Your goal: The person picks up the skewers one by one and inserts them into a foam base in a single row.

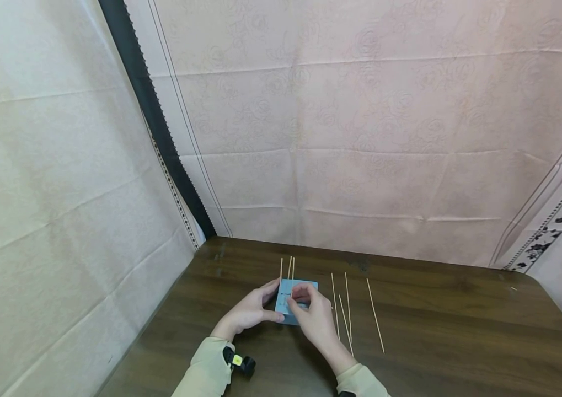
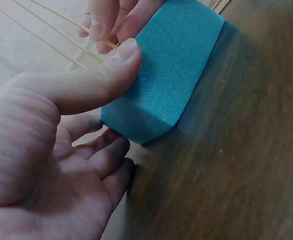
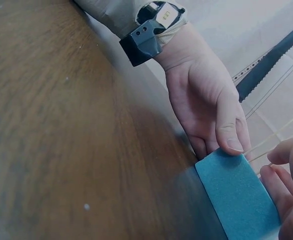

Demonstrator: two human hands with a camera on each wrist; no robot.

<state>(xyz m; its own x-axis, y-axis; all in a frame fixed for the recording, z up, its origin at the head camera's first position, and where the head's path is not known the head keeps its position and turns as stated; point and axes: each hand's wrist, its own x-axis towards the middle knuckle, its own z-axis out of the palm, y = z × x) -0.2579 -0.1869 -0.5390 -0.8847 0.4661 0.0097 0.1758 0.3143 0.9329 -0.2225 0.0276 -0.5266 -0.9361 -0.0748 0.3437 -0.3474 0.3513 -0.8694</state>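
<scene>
In the head view, the left hand [image 1: 255, 307] is gripping the left end of a blue foam block [image 1: 282, 302] between thumb and fingers. The right hand [image 1: 314, 315] is pinching a thin wooden stick [image 1: 293, 270] over it, fingertips nearly meeting. Two upright sticks [image 1: 281, 269] are rising beside the left fingertips; four loose sticks [image 1: 375, 314] are lying on the desk [image 1: 434, 331], right of the right fingers.

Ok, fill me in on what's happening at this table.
A person's left hand holds a blue block on the table, while the right hand pinches a thin stick over its top. Two other sticks stand up from the block. Four loose sticks lie to its right.
</scene>
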